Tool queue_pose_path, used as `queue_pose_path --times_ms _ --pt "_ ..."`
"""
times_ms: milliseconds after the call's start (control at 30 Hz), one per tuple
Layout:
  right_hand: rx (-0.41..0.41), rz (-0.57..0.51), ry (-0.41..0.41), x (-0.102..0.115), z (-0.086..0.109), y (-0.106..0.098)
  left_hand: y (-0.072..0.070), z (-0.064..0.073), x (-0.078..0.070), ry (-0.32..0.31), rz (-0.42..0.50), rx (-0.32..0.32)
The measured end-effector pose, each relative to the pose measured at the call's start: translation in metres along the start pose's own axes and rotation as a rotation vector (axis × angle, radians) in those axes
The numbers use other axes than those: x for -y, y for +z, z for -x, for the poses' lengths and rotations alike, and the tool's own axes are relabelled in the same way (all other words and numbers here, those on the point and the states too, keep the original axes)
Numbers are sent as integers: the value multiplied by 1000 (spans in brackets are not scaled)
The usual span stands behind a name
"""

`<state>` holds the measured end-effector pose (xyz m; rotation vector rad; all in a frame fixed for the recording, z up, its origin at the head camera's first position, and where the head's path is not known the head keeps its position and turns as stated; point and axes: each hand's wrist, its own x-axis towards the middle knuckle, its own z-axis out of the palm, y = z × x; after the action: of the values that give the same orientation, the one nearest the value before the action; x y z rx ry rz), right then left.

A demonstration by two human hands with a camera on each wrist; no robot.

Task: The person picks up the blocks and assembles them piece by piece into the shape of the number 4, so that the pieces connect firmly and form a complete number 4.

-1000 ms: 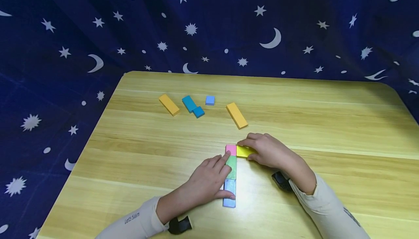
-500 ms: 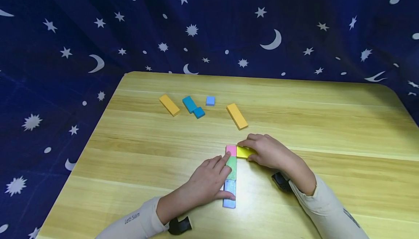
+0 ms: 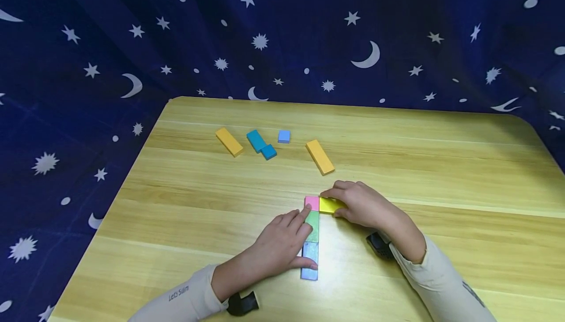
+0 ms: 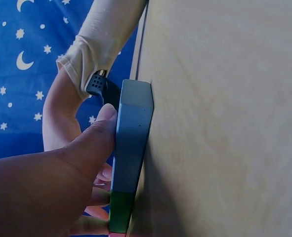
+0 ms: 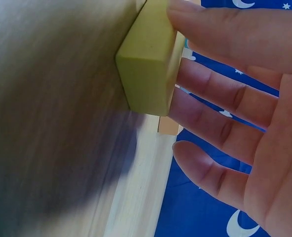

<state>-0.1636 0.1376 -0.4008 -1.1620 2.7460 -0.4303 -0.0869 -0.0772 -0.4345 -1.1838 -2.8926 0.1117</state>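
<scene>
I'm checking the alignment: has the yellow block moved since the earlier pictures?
No, not visibly in any direction: in the head view, the yellow block keeps its place against the orange block nearest it.

Yellow block, star-and-moon-patterned navy cloth

left grip: on pink block, green block, light-blue block | right grip: seemingly pinching partly hidden yellow block
</scene>
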Motion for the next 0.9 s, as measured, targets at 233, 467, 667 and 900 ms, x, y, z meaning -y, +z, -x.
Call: queue_pose_path --times_ms 233,467,667,900 --pt "1 -2 0 -1 0 0 0 -1 0 -5 1 6" --pt "-1 -3 1 -2 0 -1 0 -1 0 -5 2 -7" --pt "-3 -9 -5 -2 -1 -1 0 -1 1 -6 11 1" --pt "2 -14 -4 -1 1 0 0 -1 0 -13 28 22"
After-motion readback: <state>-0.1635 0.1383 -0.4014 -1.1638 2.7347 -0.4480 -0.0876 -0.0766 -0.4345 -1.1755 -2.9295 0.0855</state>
